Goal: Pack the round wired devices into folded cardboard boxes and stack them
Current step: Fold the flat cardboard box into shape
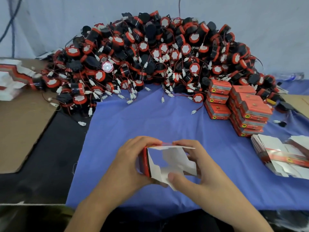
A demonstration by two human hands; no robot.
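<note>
Hands: 2, left hand (127,164) and right hand (200,169).
Open box (168,162) held between them: 1.
Round wired devices (150,56): 1 pile, well over a hundred, too tangled for an exact count.
Packed boxes: short stack (217,101), 3 high; stepped stack (249,114) beside it, at least 5, exact count unclear.
Bundles of flat box blanks: 2, right bundle (284,158), left bundle (11,79).
Brown cardboard sheets: 2, left sheet (21,123), right sheet (299,102).
Blue cloth (133,131) on the worktop: 1.

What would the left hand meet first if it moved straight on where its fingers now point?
Probably the right hand: the left hand points its fingers along the top edge of the box, toward the right fingertips; depth is unclear.
</note>
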